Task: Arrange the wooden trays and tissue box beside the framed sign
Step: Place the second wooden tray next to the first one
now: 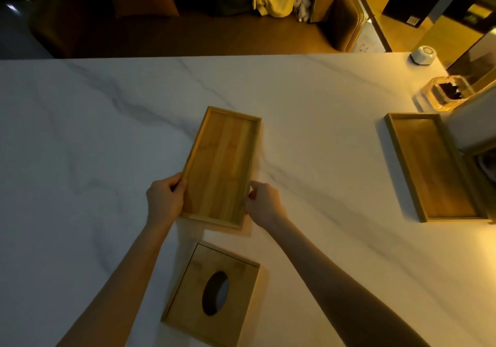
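- The left hand [165, 199] is closed on the left long rim of a wooden tray [221, 166] at mid-tabletop [94, 145].
- The right hand [264, 203] pinches the same tray's right rim.
- A wooden tissue box [212, 293] with an oval slot lies just nearer the person.
- A 2nd wooden tray [432, 166] lies well apart at the right edge, beside a white box [472, 123].

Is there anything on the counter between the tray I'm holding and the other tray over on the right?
Nothing visible. The stretch of marble counter between the held wooden tray and the second tray at the right edge is bare. The tissue box sits nearer you, off that path.
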The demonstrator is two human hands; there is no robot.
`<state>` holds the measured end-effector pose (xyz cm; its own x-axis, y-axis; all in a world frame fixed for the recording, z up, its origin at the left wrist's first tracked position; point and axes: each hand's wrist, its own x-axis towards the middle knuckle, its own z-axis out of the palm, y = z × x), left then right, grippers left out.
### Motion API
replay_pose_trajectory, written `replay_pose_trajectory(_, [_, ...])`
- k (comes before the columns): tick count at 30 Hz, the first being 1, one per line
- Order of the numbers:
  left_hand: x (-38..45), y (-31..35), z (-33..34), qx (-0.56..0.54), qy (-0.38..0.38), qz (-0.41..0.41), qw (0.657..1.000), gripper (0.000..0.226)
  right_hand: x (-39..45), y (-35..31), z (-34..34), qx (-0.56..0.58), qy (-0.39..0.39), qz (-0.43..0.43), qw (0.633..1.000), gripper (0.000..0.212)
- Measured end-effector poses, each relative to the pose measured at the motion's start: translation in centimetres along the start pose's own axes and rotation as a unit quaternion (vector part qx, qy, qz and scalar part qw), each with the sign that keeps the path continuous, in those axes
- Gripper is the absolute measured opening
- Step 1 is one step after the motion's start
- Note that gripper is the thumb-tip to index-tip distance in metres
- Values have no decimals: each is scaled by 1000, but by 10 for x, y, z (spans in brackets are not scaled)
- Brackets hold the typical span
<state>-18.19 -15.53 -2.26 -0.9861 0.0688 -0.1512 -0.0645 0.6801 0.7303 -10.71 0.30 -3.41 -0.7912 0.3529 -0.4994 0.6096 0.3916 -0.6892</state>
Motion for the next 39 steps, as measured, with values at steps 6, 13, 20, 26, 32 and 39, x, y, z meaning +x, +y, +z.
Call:
replay_pose_trajectory(6, [-21, 44, 15, -48, 27, 27, 998, 24, -16, 5, -53, 9, 47, -47, 998, 30])
replay_pose_trajectory(13, [-50, 106, 42, -76, 40, 68, 994, 26, -43, 21, -132, 5, 80, -88, 993, 37])
replay_pose_trajectory(20, [-78, 155, 94, -62, 21, 109, 992, 25, -50, 54, -202, -29, 100, -84, 991, 33])
replay_pose_trajectory(26, [-96, 184, 149, -48, 0, 116, 992, 25, -52, 98, -243, -10, 119, -51, 992, 31])
replay_pose_trajectory(32, [-107, 198, 199, -30, -7, 109, 994, 26, -44, 140, -270, 10, 107, -14, 994, 30])
replay_pose_trajectory(39, [-106, 189, 237, -7, -10, 75, 997, 27, -24, 171, -276, 14, 75, 21, 997, 34])
